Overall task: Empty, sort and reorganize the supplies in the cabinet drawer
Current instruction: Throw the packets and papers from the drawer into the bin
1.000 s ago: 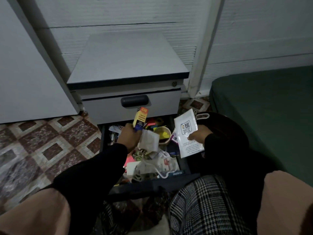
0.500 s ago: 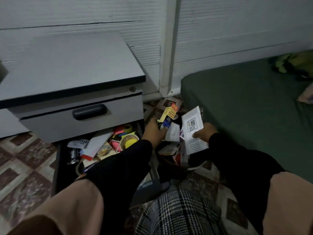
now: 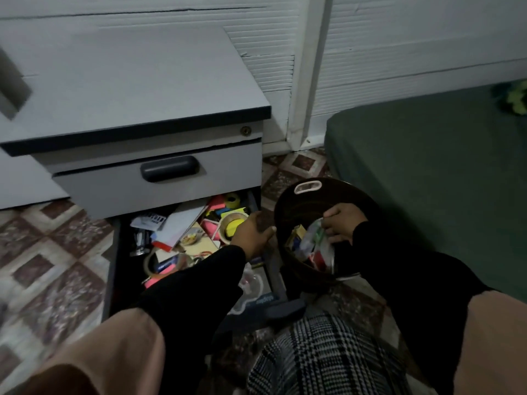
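The floor point(image 3: 57, 252) is patterned tile; a grey cabinet point(image 3: 128, 89) stands against a white ribbed wall, and a green mattress point(image 3: 427, 181) lies to my right. The bottom drawer point(image 3: 114, 266) is pulled out over the floor, and the one above it is closed. It holds a mixed heap: a tape roll point(image 3: 232, 225) with a yellow core near the back right corner, pink sticky pads, a white card lying tilted across the middle, a metal clip at the left wall, and a clear packet near the front edge. The dark basket point(image 3: 288, 212) sits on the floor just beside the drawer's right edge and already contains small boxes and packets. My right hand point(image 3: 340, 223) is inside it, fingers curled on a clear plastic packet point(image 3: 316, 240). My left hand point(image 3: 252, 235) hovers at the drawer's right wall, fingers loosely curled, holding nothing visible. Risk: the basket contents are unsorted, so categories may mix. Loose small items could slip between drawer and basket.
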A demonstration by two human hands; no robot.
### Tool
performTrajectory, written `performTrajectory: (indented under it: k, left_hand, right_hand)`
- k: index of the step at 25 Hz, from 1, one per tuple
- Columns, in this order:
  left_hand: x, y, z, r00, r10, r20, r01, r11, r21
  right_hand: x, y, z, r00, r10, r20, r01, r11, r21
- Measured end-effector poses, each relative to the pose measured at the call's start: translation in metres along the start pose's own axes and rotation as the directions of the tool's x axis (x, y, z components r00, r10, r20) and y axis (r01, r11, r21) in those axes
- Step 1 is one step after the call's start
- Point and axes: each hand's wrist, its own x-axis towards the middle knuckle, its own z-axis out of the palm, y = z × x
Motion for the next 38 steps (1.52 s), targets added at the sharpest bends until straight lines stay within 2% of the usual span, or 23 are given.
performTrajectory:
  k: [7, 12, 15, 19, 21, 25, 28, 31, 33, 35, 38]
  left_hand:
    - [-0.017, -0.089, -0.07, 0.985, -0.146, -0.096, 0.151, 0.988, 0.043]
    - [-0.018, -0.138, -0.11, 0.978, -0.152, -0.146, 0.182, 0.957, 0.225]
    - [-0.013, -0.155, -0.119, 0.985, -0.118, -0.125, 0.155, 0.923, 0.352]
    - [0.005, -0.169, -0.117, 0.997, -0.06, -0.056, 0.081, 0.845, 0.529]
    - [0.019, -0.172, -0.112, 0.997, -0.052, -0.056, 0.075, 0.817, 0.572]
    - [0.033, -0.172, -0.101, 0.984, -0.147, -0.104, 0.181, 0.782, 0.597]
    - [0.034, -0.175, -0.1, 0.973, -0.217, -0.078, 0.219, 0.763, 0.609]
    - [0.033, -0.18, -0.102, 0.974, -0.208, -0.086, 0.216, 0.756, 0.619]
    - [0.032, -0.178, -0.104, 0.971, -0.212, -0.112, 0.236, 0.77, 0.592]
    - [0.03, -0.177, -0.105, 0.965, -0.239, -0.11, 0.26, 0.801, 0.539]
    - [0.028, -0.177, -0.105, 0.94, -0.334, -0.075, 0.338, 0.87, 0.358]
  right_hand:
    - [-0.001, -0.029, 0.106, 0.979, -0.127, 0.161, 0.156, 0.972, -0.178]
    - [0.004, -0.03, 0.169, 0.953, -0.179, 0.246, 0.245, 0.93, -0.273]
    - [0.007, -0.025, 0.193, 0.932, -0.218, 0.289, 0.321, 0.868, -0.38]
    - [0.01, -0.018, 0.204, 0.897, -0.207, 0.391, 0.418, 0.683, -0.599]
    - [0.012, -0.013, 0.207, 0.892, -0.178, 0.415, 0.417, 0.679, -0.604]
    - [0.017, -0.004, 0.218, 0.918, -0.16, 0.363, 0.366, 0.692, -0.622]
    - [0.014, 0.0, 0.222, 0.924, -0.143, 0.356, 0.353, 0.677, -0.645]
    - [0.02, 0.004, 0.229, 0.943, -0.101, 0.317, 0.301, 0.668, -0.681]
    - [0.022, 0.004, 0.229, 0.947, -0.098, 0.306, 0.288, 0.682, -0.672]
    - [0.022, 0.001, 0.224, 0.952, -0.087, 0.292, 0.256, 0.748, -0.613]
    - [0.018, -0.001, 0.216, 0.962, -0.11, 0.251, 0.231, 0.819, -0.526]
